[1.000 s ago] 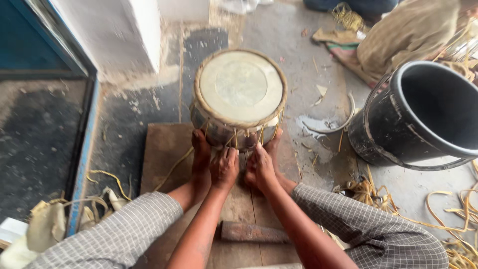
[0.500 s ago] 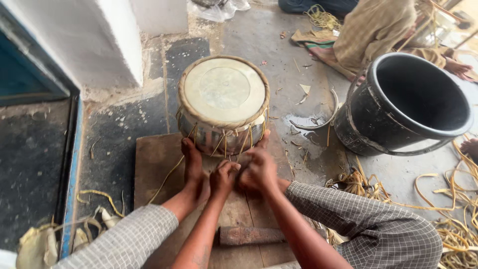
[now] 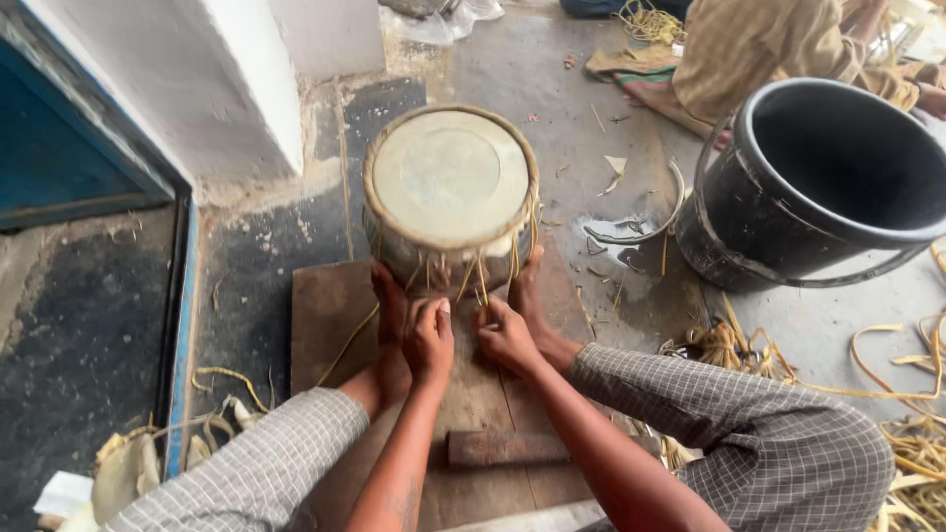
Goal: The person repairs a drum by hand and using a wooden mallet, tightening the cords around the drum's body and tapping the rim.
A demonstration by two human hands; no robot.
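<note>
Close to the person, a short bar of dark metal (image 3: 507,446) lies flat near the near edge of a wooden board (image 3: 330,315) on the floor (image 3: 552,69). It is loose. I think a knee or an arm could bump it and send it sliding into the work.

Next come the two hands, side by side on the board. The left hand (image 3: 431,340) is curled into a tight grip around a thin yellow strap (image 3: 480,281) that hangs down the side of the drum (image 3: 448,192). The right hand (image 3: 505,335) is also curled, with its fingers pinched on the straps just beside the left. I cannot tell if it holds the same strap or the next one.

Two bare feet press on the drum from each side, the left foot (image 3: 389,296) and the right foot (image 3: 527,291). The drum stands upright at the far edge of the board, its pale round skin facing up. If a hard tug comes, I think a strap could snap, or slip through the fingers and sting. If a foot lets go, the drum could tip or roll off the board.

Farther off to the right, a big black bucket (image 3: 838,177) stands by a wet patch (image 3: 616,232). Wet ground could make a foot slip. Loose yellow strips (image 3: 907,433) lie in a tangle there too.
</note>
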